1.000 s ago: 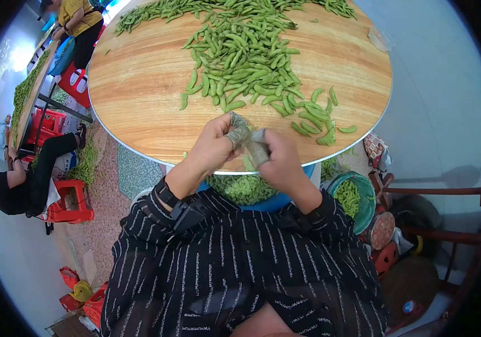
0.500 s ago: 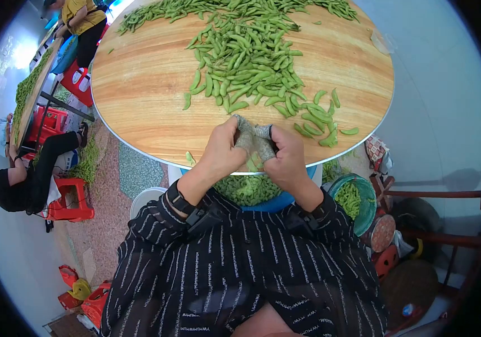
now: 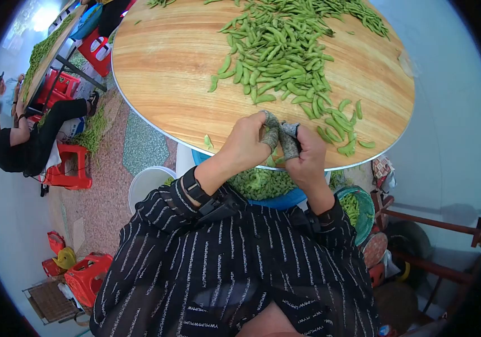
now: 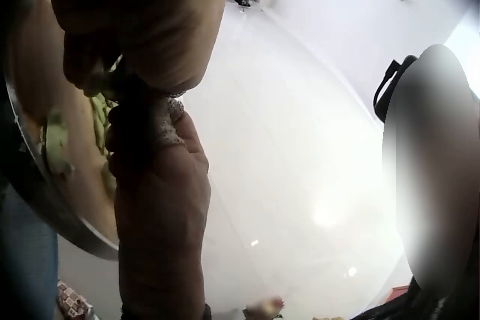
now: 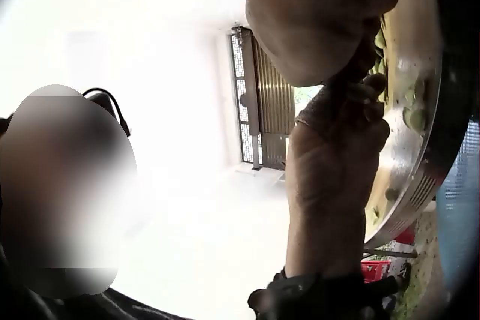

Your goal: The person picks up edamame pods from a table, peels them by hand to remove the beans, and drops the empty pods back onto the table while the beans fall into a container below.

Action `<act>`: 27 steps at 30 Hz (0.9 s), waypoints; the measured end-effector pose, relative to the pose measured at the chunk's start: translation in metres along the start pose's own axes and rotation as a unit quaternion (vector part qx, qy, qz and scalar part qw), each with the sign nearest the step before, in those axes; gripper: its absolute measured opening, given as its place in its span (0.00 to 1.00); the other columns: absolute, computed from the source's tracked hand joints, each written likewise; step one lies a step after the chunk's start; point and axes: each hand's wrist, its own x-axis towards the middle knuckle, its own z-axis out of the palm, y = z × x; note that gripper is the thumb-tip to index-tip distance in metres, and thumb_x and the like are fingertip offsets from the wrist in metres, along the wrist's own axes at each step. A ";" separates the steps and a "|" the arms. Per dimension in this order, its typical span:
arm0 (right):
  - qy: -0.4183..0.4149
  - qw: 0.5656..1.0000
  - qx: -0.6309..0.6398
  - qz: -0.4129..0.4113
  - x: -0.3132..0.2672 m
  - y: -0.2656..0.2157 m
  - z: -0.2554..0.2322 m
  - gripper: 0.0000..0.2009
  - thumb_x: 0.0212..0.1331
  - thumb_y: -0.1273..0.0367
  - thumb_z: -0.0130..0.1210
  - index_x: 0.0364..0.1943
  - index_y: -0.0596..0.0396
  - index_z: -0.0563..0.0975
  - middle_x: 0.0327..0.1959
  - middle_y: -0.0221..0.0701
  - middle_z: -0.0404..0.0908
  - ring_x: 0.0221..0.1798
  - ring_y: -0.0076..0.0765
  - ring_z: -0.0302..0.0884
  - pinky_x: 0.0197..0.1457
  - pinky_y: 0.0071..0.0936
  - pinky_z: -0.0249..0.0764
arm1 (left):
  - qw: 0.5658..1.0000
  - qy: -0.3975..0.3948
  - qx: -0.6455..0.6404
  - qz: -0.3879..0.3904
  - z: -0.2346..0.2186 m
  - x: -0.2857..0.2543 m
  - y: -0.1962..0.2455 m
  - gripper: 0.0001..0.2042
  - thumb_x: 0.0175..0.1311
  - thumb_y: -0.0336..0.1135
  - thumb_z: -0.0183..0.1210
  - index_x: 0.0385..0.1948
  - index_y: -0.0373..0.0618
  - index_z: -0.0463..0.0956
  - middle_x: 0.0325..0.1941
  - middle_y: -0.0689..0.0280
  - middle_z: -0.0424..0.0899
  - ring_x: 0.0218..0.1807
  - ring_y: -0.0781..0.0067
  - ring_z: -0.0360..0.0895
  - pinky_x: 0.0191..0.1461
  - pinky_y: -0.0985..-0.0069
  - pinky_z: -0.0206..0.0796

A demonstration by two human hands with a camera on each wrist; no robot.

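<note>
In the head view, the left hand [image 3: 250,140] and the right hand [image 3: 306,154] are being held together at the near rim of the round wooden table [image 3: 162,62]. The fingers of both are being kept curled, with the tips pressed toward each other. Grey, woven-looking finger covers [image 3: 288,143] are being worn on the pinching fingertips. A small green pod [image 3: 275,154] is being pinched between the two hands, just over the table's edge; only a sliver of it is showing. A loose heap of slim, smooth green pods [image 3: 280,53] is being spread across the grained, pale-brown tabletop, well beyond the hands. Below the hands, a blue basin [image 3: 285,197] is being filled with shelled green pieces. A dark striped sleeve [image 3: 162,210] is being worn on the left arm.

In the left wrist view, the left hand [image 4: 142,20] is being seen close and blurred at the top, with the right hand [image 4: 161,207] rising to meet it from below. A rough, mesh-like cover [image 4: 169,121] is being shown at the point of contact. Pale green scraps [image 4: 101,110] are being glimpsed beside the fingers against the table's metal-edged rim [image 4: 52,211].

In the right wrist view, the right hand [image 5: 322,12] is being seen large above, and the left hand [image 5: 337,147] is being pressed against it from below. What is being pinched cannot be told here. Blurred green pods [image 5: 412,114] are lying on the table's curved rim [image 5: 416,185].
</note>
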 end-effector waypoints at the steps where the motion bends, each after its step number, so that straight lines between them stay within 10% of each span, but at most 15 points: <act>1: 0.003 1.000 -0.003 0.001 -0.001 0.000 0.000 0.10 0.41 0.80 0.45 0.31 0.61 0.71 0.20 0.38 0.69 0.24 0.31 0.68 0.30 0.24 0.65 | 1.000 0.012 0.008 0.009 0.002 0.001 -0.001 0.08 0.37 0.20 0.49 0.24 0.35 0.67 0.16 0.56 0.69 0.20 0.69 0.66 0.24 0.75 0.58; 4: -0.015 0.998 0.045 0.047 0.003 0.000 0.002 0.10 0.40 0.80 0.46 0.31 0.61 0.72 0.21 0.35 0.72 0.26 0.28 0.69 0.30 0.24 0.66 | 0.998 0.000 0.066 0.013 0.000 0.003 -0.006 0.07 0.49 0.20 0.52 0.31 0.38 0.69 0.23 0.69 0.72 0.24 0.85 0.68 0.24 0.84 0.63; 21: -0.059 0.952 0.255 0.159 0.002 0.010 -0.007 0.05 0.46 0.75 0.55 0.28 0.60 0.75 0.19 0.21 0.72 0.24 0.12 0.64 0.26 0.14 0.62 | 0.998 -0.054 -0.032 0.011 -0.013 -0.004 0.019 0.06 0.51 0.26 0.57 0.30 0.37 0.72 0.23 0.73 0.73 0.25 0.88 0.65 0.27 0.87 0.59; 27: 0.041 0.995 0.088 0.010 0.001 0.002 0.007 0.04 0.46 0.78 0.54 0.28 0.61 0.76 0.22 0.19 0.73 0.23 0.12 0.65 0.25 0.12 0.62 | 0.993 0.025 -0.064 0.093 0.000 0.003 0.007 0.07 0.48 0.19 0.48 0.30 0.37 0.70 0.24 0.70 0.72 0.27 0.86 0.66 0.29 0.87 0.60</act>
